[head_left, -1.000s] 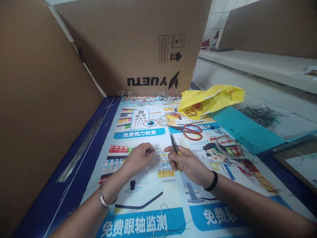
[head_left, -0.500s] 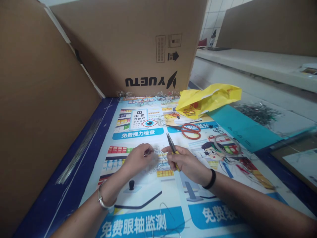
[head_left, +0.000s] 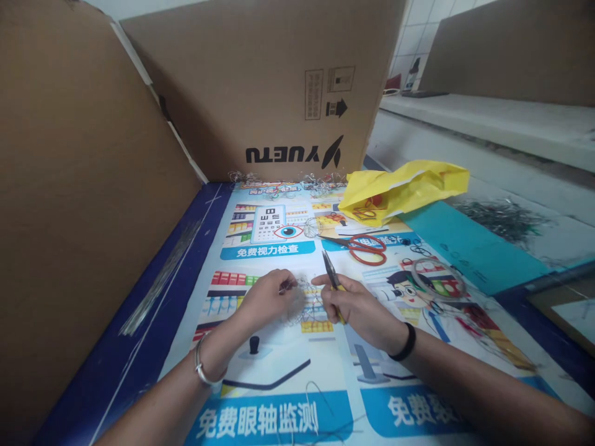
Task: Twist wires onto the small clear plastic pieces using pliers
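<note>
My left hand rests on the printed poster with its fingers pinched on a small tangle of thin silver wire. My right hand is closed round yellow-handled pliers, whose dark jaws point up and away from me. Its forefinger reaches toward the wire. The two hands almost touch over the wire piece. A silver bangle is on my left wrist and a black band on my right.
Red-handled scissors lie beyond my right hand. A yellow bag sits behind them, near a wire ring. Cardboard walls stand at the left and back. Loose wire scraps lie at the right.
Both hands stay together on the wire with only slight shifts. The view has shifted a little.
</note>
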`<state>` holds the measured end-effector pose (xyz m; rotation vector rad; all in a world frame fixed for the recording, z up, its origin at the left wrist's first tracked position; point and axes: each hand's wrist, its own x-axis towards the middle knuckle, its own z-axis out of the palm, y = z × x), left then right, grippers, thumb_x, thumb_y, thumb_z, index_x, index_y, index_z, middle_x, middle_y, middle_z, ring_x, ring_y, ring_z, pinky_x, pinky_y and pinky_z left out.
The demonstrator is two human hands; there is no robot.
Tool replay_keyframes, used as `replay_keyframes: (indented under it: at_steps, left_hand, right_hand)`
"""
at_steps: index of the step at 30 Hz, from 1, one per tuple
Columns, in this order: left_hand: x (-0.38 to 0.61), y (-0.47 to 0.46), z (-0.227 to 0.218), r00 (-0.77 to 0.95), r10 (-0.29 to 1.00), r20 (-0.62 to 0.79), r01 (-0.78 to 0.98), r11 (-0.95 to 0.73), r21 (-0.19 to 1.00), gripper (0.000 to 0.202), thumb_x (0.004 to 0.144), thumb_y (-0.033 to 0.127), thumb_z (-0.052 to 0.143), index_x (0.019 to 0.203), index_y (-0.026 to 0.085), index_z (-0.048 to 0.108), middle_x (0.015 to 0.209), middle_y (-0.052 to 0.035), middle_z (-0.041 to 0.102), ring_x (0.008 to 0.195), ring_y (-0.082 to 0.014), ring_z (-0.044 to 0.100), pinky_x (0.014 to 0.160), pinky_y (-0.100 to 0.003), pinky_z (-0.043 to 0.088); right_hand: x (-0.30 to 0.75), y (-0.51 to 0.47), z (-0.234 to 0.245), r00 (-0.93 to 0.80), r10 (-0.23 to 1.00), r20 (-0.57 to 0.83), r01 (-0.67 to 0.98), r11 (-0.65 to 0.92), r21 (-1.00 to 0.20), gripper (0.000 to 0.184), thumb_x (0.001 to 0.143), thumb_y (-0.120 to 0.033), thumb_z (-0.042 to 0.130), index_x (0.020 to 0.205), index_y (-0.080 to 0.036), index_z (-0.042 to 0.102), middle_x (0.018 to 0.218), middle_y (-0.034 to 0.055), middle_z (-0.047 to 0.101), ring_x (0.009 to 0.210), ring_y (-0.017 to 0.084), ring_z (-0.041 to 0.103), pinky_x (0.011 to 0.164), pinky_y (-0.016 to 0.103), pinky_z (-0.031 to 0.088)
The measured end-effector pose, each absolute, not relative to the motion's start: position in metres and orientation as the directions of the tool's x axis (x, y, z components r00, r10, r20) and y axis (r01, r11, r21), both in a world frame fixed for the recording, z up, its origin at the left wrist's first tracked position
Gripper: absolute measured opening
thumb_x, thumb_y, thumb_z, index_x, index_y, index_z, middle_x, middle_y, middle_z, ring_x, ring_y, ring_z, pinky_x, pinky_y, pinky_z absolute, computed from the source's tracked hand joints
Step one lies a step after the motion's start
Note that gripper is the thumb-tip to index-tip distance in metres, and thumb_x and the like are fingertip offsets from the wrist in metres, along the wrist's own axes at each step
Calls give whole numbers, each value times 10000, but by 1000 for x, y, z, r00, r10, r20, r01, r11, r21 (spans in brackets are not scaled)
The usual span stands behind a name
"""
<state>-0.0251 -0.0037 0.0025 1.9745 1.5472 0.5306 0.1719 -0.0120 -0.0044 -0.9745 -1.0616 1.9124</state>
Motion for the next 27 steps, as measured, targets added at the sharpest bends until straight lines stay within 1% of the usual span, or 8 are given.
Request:
replay_keyframes:
  at_steps: [5,8,12,16,19,22,27]
  left_hand:
    - [-25,-5,2,281,959,-32,720,-189,668,117,727,183,472,776,191,578,758,-20,612,701,-161,537,619,-267,385]
    - [-24,-6,3,293,956,-30,713,-197,673,122,715,166,471,769,189,579,753,-15,605,697,-156,530,618,-261,381]
    - [-22,-8,7,303,952,-34,712,-203,672,132,702,147,465,759,188,577,732,-5,588,688,-152,517,608,-255,372]
    - [-19,-10,11,307,950,-48,714,-197,672,114,698,147,469,731,187,571,690,0,564,662,-148,496,582,-252,351]
    - [-17,-11,12,305,950,-67,708,-179,683,101,701,158,477,718,188,572,669,3,556,650,-146,490,570,-248,345]
    - [-17,-11,12,308,949,-70,706,-179,686,92,703,166,484,713,189,573,662,5,558,644,-143,491,562,-243,343]
    - [-17,-11,12,313,946,-83,705,-173,687,110,720,170,475,731,188,584,678,1,584,652,-146,511,577,-242,361]
  right_hand:
    - [174,-12,-5,-495,838,-227,-217,-373,-902,348,711,-243,625,1048,-189,555,571,-63,487,462,81,421,478,248,268]
    - [176,-11,-4,-537,812,-228,-153,-360,-921,416,733,-231,597,1142,-191,531,564,-64,487,457,85,417,477,247,275]
    - [179,-9,-3,-592,768,-244,-68,-349,-935,484,741,-227,578,1217,-187,499,554,-63,489,437,82,409,453,240,239]
    - [180,-8,-3,-627,741,-238,-44,-339,-940,466,748,-231,568,1209,-192,511,528,-68,476,431,86,424,450,238,236]
    - [179,-8,-3,-624,747,-229,-48,-329,-943,443,746,-237,571,1184,-192,522,526,-70,478,424,86,425,454,237,256]
    - [179,-8,-3,-617,754,-227,-57,-330,-942,415,744,-236,571,1154,-191,529,529,-71,478,423,84,424,459,236,272]
    - [178,-9,-3,-615,753,-233,-72,-348,-935,367,749,-241,576,1110,-204,525,528,-78,468,415,80,414,443,227,254]
